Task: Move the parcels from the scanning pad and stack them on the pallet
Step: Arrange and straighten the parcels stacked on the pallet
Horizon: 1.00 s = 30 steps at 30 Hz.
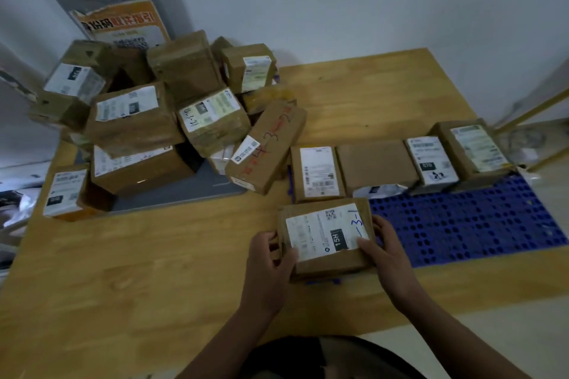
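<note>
I hold a brown cardboard parcel with a white label marked "15H" at the near left corner of the blue perforated pallet. My left hand grips its left end and my right hand grips its right end, thumbs on top. Behind it, several parcels lie in a row along the pallet's far edge. A pile of parcels covers the grey scanning pad at the left; a long box with red writing leans off its right side.
The wooden table carries everything. A banner stand rises behind the pile against the white wall. A labelled box sits at the table's left edge. A yellow frame stands beyond the table's right side.
</note>
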Available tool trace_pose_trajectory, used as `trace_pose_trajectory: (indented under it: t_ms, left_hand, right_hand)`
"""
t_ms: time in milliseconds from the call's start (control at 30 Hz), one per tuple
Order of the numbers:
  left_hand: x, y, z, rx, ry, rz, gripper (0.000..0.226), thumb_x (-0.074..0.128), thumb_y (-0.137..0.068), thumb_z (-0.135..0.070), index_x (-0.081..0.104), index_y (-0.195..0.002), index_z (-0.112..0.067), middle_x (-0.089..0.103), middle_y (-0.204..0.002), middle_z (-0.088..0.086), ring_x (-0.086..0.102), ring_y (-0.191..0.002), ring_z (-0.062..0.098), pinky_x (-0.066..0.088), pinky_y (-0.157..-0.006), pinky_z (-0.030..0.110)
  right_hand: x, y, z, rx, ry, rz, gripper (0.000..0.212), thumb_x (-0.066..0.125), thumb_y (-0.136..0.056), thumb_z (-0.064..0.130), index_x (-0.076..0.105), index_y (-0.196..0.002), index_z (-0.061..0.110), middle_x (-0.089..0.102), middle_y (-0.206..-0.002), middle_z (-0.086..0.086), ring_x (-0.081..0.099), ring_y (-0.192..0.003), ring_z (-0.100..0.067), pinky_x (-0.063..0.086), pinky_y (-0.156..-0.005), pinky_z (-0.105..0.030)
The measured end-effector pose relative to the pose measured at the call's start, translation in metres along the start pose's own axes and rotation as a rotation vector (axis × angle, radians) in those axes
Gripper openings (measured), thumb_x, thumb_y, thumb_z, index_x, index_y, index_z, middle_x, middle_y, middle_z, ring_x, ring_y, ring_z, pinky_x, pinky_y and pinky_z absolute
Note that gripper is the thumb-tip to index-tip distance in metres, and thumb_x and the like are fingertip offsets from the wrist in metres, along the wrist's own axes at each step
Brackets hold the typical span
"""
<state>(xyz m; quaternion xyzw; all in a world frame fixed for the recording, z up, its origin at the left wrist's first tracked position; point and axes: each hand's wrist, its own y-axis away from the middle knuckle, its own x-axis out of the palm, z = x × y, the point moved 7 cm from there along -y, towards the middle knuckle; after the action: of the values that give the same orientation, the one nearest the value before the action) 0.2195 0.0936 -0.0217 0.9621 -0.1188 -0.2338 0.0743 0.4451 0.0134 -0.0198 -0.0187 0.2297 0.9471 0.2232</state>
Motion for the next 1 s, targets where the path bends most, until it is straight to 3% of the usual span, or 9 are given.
trace_pose_trajectory:
  t_ms: [167, 233, 367, 467, 567, 733, 1000]
  left_hand:
    - [0.046, 0.008, 0.015, -0.1, -0.022, 0.101, 0.041, 0.065, -0.09, -0.03, 0.049, -0.125, -0.017, 0.057, -0.125, -0.002, 0.058, -0.111, 0.008, 0.055, -0.086, 0.024]
    - [0.053, 0.005, 0.017, -0.123, -0.036, 0.105, 0.041, 0.064, -0.091, -0.03, 0.048, -0.126, -0.017, 0.058, -0.125, -0.001, 0.057, -0.112, 0.008, 0.055, -0.091, 0.03]
    - [0.062, -0.003, 0.021, -0.205, -0.028, 0.111, 0.046, 0.061, -0.093, -0.027, 0.04, -0.132, -0.016, 0.056, -0.131, 0.003, 0.057, -0.113, 0.014, 0.055, -0.09, 0.034]
    - [0.069, -0.004, 0.023, -0.249, -0.026, 0.163, 0.052, 0.059, -0.096, -0.026, 0.031, -0.138, -0.018, 0.051, -0.139, 0.004, 0.054, -0.114, 0.013, 0.052, -0.092, 0.029]
    - [0.074, -0.003, 0.025, -0.278, -0.026, 0.192, 0.062, 0.061, -0.095, -0.026, 0.023, -0.144, -0.022, 0.046, -0.146, 0.005, 0.052, -0.122, 0.017, 0.049, -0.091, 0.025]
    - [0.078, -0.01, 0.024, -0.274, -0.035, 0.179, 0.067, 0.064, -0.093, -0.021, 0.022, -0.145, -0.024, 0.041, -0.15, 0.005, 0.049, -0.13, 0.022, 0.05, -0.095, 0.031]
    - [0.074, -0.022, 0.029, -0.289, 0.008, 0.217, 0.071, 0.066, -0.09, -0.015, 0.024, -0.146, -0.027, 0.045, -0.146, 0.002, 0.049, -0.12, 0.012, 0.052, -0.098, 0.041]
  right_hand:
    - [-0.03, -0.012, -0.034, 0.043, 0.026, 0.045, 0.056, 0.063, -0.088, 0.031, 0.04, -0.139, 0.026, 0.055, -0.13, 0.005, 0.059, -0.104, -0.008, 0.047, -0.074, -0.023]
    - [-0.033, -0.021, -0.039, 0.053, 0.022, 0.058, 0.053, 0.059, -0.095, 0.02, 0.037, -0.143, 0.023, 0.053, -0.132, 0.003, 0.057, -0.103, -0.006, 0.045, -0.072, -0.021]
    - [-0.029, -0.039, -0.047, 0.063, 0.044, 0.113, 0.054, 0.056, -0.096, 0.017, 0.034, -0.145, 0.023, 0.053, -0.135, 0.003, 0.058, -0.11, -0.01, 0.046, -0.074, -0.019]
    - [-0.029, -0.049, -0.053, 0.079, 0.042, 0.132, 0.055, 0.056, -0.096, 0.019, 0.034, -0.146, 0.025, 0.053, -0.135, 0.003, 0.055, -0.117, -0.018, 0.049, -0.08, -0.024]
    - [-0.031, -0.056, -0.057, 0.088, 0.046, 0.145, 0.055, 0.056, -0.096, 0.017, 0.034, -0.145, 0.026, 0.055, -0.132, 0.002, 0.058, -0.108, -0.011, 0.052, -0.086, -0.033]
    - [-0.033, -0.064, -0.058, 0.105, 0.086, 0.157, 0.055, 0.057, -0.095, 0.015, 0.036, -0.144, 0.025, 0.055, -0.134, 0.003, 0.058, -0.112, -0.016, 0.052, -0.096, -0.045]
    - [-0.034, -0.066, -0.058, 0.103, 0.118, 0.165, 0.057, 0.061, -0.093, 0.017, 0.036, -0.144, 0.023, 0.055, -0.135, 0.002, 0.055, -0.12, -0.018, 0.053, -0.094, -0.044]
